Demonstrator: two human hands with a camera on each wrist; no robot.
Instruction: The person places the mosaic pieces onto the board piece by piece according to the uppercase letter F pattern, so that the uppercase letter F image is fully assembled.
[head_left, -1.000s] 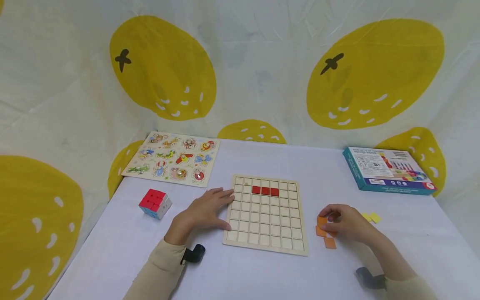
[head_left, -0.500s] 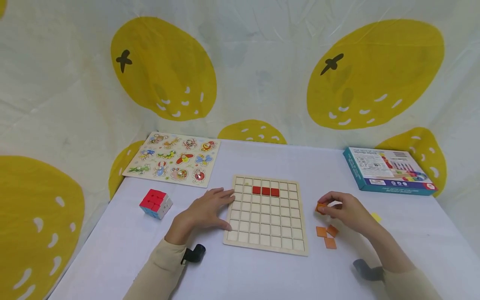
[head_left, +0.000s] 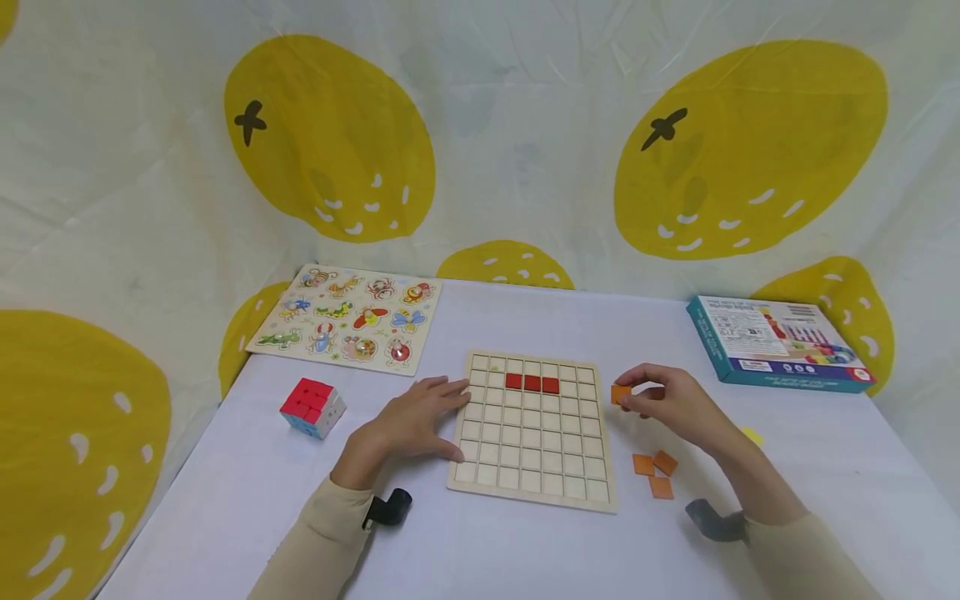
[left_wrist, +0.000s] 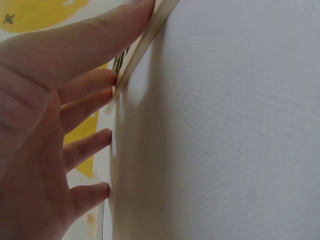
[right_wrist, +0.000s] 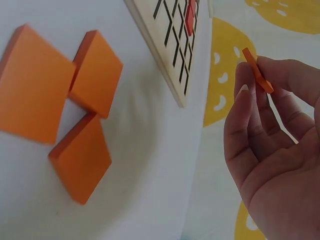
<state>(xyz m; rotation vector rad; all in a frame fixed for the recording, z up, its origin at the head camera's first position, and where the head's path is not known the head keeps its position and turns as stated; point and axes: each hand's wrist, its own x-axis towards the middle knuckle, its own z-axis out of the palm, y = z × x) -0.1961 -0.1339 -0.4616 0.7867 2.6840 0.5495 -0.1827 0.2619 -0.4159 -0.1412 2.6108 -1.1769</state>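
Orange tile pinched in right hand, lifted just right of grid board. Left hand flat, fingers spread, bracing board's left edge. Placing step underway; next likely needs lowering tile squarely into empty cell.

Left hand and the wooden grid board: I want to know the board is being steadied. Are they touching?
Touching. The left wrist view shows the left hand with fingertips pressed against the edge of the wooden grid board.

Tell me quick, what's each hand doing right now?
Left hand: open, fingers straight, resting against the left edge of the wooden grid board.
Right hand: pinches an orange tile beside the board.
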